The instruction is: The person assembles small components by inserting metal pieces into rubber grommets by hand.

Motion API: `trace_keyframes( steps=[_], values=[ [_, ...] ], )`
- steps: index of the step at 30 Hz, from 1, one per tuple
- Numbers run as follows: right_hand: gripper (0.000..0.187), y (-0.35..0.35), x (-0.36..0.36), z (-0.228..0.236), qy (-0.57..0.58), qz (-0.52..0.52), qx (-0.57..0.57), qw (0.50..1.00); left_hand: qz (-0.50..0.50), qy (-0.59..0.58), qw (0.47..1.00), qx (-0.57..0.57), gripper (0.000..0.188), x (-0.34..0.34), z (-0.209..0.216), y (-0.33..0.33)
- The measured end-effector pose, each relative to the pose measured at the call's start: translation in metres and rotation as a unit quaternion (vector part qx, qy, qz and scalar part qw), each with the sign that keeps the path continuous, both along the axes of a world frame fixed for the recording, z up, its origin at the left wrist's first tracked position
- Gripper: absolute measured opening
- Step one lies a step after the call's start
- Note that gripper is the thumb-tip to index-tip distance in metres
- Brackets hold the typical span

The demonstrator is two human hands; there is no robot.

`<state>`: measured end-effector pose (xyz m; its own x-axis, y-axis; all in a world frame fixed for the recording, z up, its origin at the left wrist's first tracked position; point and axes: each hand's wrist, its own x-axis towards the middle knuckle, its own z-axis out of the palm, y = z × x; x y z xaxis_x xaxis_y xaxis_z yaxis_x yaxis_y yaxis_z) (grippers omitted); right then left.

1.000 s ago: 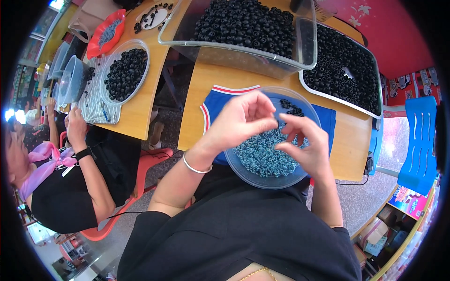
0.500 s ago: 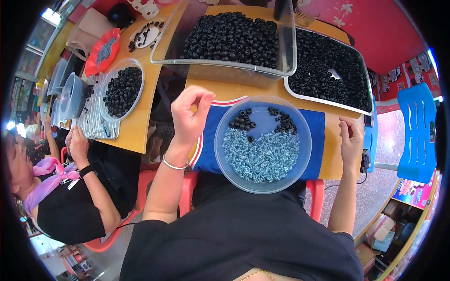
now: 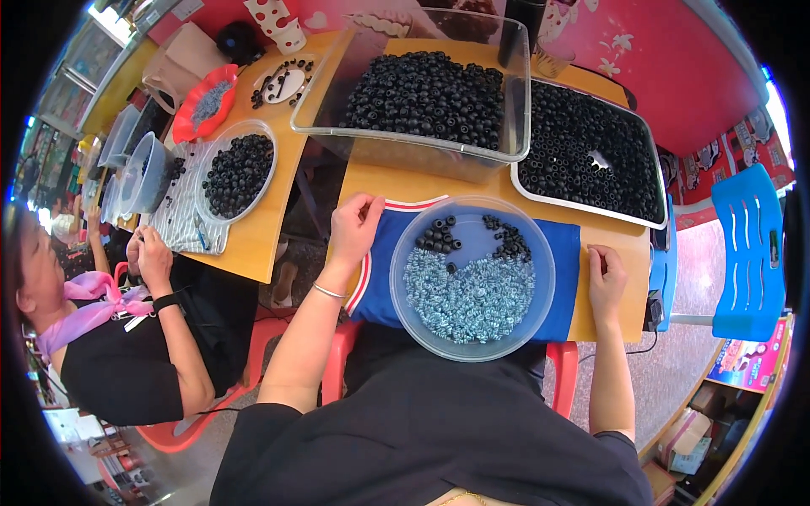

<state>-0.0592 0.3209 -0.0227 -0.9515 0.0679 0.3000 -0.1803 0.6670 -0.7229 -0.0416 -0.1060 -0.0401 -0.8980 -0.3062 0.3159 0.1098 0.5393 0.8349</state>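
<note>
Between my hands, a round clear tub (image 3: 398, 308) holds a heap of small pale-blue, coil-like pieces (image 3: 468, 295) and two little groups of round black parts with holes (image 3: 439, 236). Under it lies a blue cloth (image 3: 564, 287) with a red and white trim. My left hand (image 3: 356, 226) is closed in a pinch by the cloth's upper left corner, left of the tub. On the right, my right hand (image 3: 606, 277) is also pinched closed, over the table beside the cloth. Whatever either hand's fingertips may hold is too small or hidden to name.
A large clear bin (image 3: 413, 145) of black parts stands behind the tub, with a white tray (image 3: 591, 212) of more at right. At left, a co-worker (image 3: 126, 354) sits by a second table with a round tub (image 3: 268, 181) and a red dish (image 3: 181, 118).
My left hand has come down toward the cloth from its raised place. My right hand has shifted slightly left. The whole view has tilted, so the tables appear lower.
</note>
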Motion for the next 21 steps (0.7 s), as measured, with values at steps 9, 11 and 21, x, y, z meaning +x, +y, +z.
trace_keyframes(
  steps=[9,11,21],
  values=[
    [0.009,-0.0035,-0.0015,0.0033,-0.002,0.038,0.026,0.999,0.013,0.019,1.000,0.008,0.026,-0.0015,-0.0008,0.0026],
    [0.009,-0.0022,-0.0009,0.0017,-0.006,0.039,0.026,0.999,0.011,0.032,0.999,0.006,0.026,-0.0022,-0.0024,0.0030],
    [0.011,-0.0022,-0.0018,0.0005,-0.003,0.052,0.068,0.996,0.014,0.046,0.999,0.025,0.030,-0.0022,-0.0047,0.0007]
  ],
)
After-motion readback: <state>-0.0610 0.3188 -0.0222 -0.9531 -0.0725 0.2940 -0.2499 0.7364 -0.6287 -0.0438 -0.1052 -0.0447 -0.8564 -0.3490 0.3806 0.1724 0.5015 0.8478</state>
